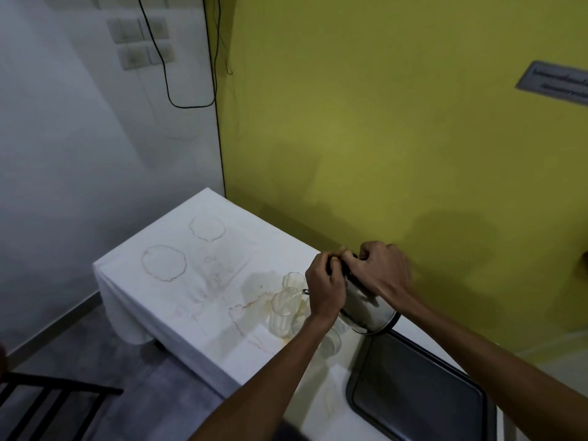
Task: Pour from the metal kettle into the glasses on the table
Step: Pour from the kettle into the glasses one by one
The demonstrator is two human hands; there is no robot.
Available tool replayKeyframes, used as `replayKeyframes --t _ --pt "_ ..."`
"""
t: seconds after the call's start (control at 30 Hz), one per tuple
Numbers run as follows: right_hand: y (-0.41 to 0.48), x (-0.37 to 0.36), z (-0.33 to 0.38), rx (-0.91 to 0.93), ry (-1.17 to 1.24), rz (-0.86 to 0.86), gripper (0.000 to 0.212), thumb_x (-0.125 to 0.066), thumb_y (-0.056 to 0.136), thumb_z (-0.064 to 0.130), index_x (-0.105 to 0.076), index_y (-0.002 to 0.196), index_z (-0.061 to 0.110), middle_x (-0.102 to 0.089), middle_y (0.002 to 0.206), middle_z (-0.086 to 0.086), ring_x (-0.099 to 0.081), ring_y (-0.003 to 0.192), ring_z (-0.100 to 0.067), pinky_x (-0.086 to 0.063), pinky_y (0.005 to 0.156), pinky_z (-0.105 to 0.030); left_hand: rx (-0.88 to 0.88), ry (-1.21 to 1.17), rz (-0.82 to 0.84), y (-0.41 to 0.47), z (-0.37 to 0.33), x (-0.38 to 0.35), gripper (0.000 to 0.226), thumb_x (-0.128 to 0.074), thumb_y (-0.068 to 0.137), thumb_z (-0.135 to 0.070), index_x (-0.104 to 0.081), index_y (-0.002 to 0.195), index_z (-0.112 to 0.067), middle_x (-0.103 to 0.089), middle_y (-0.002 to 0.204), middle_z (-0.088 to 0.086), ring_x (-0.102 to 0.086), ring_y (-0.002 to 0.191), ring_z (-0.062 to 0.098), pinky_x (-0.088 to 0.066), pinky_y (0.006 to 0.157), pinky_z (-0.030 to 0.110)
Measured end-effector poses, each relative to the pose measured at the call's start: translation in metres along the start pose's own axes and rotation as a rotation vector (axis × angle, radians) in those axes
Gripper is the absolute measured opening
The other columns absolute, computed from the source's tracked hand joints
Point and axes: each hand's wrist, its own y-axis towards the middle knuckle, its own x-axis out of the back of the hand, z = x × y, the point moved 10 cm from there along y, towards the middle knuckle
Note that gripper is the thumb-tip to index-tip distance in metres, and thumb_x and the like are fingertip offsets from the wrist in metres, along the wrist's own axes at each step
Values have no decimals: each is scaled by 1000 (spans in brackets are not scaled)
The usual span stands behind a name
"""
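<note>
The metal kettle (369,310) is lifted off the table and tilted left, its small spout (305,292) over the clear ribbed glasses. Both hands grip its black top handle: my left hand (326,284) from the left, my right hand (383,270) from the right. One ribbed glass (293,281) stands just left of the spout, another (281,308) in front of it. A third glass (331,343) shows partly below my left wrist. I cannot tell whether liquid is flowing.
The table wears a stained white cloth (178,272) and stands against a yellow wall (381,138). A dark metal tray (416,396) lies at the near right. A black chair frame (47,405) sits at the lower left, beside grey floor.
</note>
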Motion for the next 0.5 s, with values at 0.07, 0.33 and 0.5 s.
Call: replayKeyframes --t 0.07,0.33,0.5 --pt "0 -1 -1 -20 26 1 58 -46 81 60 -44 49 11 -39 41 0 -40 40 -20 -40 48 -27 7 7 -6 -1 1 1 28 -44 91 -27 -66 85 -11 -69 82 0 -62 78 16 -50 69 35" --pt "-2 -2 1 3 42 1 55 -45 87 50 -45 52 8 -36 44 -3 -39 41 -23 -39 50 -28 25 -2 -15 -2 2 4 23 -46 89 -20 -66 84 -11 -69 83 -1 -63 80 16 -51 71 37" --pt "1 -3 3 38 34 -6 54 -37 93 44 -43 52 11 -35 45 -2 -37 41 -21 -38 49 -31 42 -20 -10 -2 1 5 25 -44 87 -23 -66 84 -12 -69 83 -2 -63 81 15 -51 73 37"
